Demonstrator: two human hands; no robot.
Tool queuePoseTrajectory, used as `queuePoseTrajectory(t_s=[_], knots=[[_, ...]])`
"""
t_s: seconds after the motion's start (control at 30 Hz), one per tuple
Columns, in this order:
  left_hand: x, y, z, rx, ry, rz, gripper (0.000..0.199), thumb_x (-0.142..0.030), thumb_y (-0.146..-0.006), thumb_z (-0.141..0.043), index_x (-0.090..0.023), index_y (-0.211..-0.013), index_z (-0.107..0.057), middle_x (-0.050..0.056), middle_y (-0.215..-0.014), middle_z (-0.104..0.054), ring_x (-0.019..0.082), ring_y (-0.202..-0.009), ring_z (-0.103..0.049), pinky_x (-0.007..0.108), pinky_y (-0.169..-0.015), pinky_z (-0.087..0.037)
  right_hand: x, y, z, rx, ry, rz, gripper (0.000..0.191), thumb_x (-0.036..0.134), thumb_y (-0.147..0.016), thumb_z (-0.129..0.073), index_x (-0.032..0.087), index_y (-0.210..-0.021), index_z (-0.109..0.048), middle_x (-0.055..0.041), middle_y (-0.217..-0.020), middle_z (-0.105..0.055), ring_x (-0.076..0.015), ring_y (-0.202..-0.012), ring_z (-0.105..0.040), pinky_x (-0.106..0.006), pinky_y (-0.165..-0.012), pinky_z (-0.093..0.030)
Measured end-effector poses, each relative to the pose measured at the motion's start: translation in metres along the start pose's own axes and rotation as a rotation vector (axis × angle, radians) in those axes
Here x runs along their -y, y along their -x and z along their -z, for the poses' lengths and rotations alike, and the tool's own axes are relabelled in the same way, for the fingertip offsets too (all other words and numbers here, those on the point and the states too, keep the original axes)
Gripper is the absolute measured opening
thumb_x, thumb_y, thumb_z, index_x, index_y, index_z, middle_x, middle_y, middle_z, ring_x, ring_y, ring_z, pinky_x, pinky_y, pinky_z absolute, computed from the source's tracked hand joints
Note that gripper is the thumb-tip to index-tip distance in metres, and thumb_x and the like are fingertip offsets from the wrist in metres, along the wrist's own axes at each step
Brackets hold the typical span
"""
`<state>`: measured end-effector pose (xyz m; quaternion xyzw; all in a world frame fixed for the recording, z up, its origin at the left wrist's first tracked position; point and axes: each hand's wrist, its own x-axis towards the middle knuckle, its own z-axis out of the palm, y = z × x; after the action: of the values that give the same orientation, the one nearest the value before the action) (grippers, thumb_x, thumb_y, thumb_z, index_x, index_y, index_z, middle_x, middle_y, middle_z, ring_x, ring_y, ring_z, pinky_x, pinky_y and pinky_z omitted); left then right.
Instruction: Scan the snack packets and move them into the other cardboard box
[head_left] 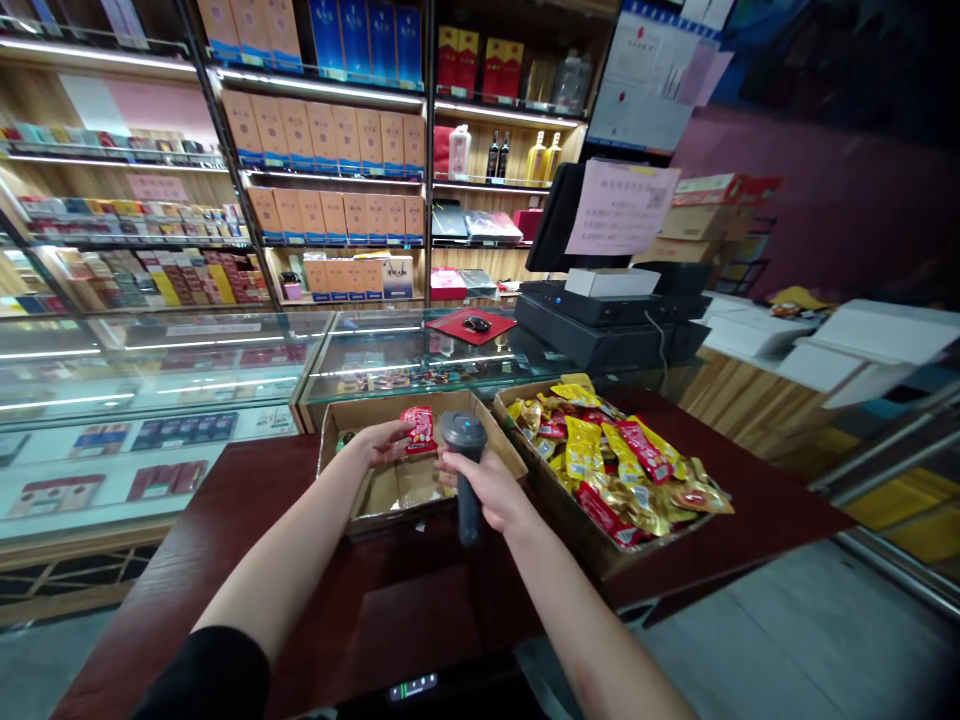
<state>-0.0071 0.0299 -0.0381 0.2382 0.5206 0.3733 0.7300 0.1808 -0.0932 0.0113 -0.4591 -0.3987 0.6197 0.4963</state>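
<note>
My left hand pinches a small red snack packet above a shallow cardboard box. In my right hand is a dark grey handheld barcode scanner, its head turned up and showing a small blue light, with the handle pointing down. The scanner sits just right of the packet, over the box's right part. Little shows inside that box: its brown bottom and something small at the left edge. To the right, a second cardboard box is heaped with yellow, gold and red snack packets.
Both boxes stand on a dark red table. Behind it runs a glass display counter with a mouse on a red mat, a monitor and a black cash drawer. Shelves of boxed goods line the wall.
</note>
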Motion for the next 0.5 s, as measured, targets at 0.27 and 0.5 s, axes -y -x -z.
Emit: queuePoseTrajectory(t_s=[0.27, 0.5], knots=[[-0.002, -0.004, 0.001, -0.058, 0.012, -0.158, 0.017, -0.021, -0.072, -0.076, -0.014, -0.082, -0.064, 0.005, -0.068, -0.069, 0.011, -0.052, -0.064, 0.017, -0.050, -0.053, -0.020, 0.037, -0.031, 0.181, 0.019, -0.126, 0.038, 0.045, -0.069, -0.069, 0.017, -0.088, -0.053, -0.0021, -0.078, -0.061, -0.0175, -0.056, -0.067, -0.026, -0.041, -0.052], [-0.004, 0.001, -0.002, -0.012, 0.032, -0.186, 0.020, -0.021, -0.072, -0.075, -0.013, -0.087, -0.065, 0.008, -0.075, -0.071, 0.015, -0.061, -0.068, 0.021, -0.061, -0.057, -0.029, 0.042, -0.038, 0.179, 0.040, -0.126, 0.038, 0.046, -0.069, -0.067, 0.016, -0.086, -0.052, 0.0000, -0.076, -0.058, -0.0126, -0.046, -0.061, -0.022, -0.034, -0.047]])
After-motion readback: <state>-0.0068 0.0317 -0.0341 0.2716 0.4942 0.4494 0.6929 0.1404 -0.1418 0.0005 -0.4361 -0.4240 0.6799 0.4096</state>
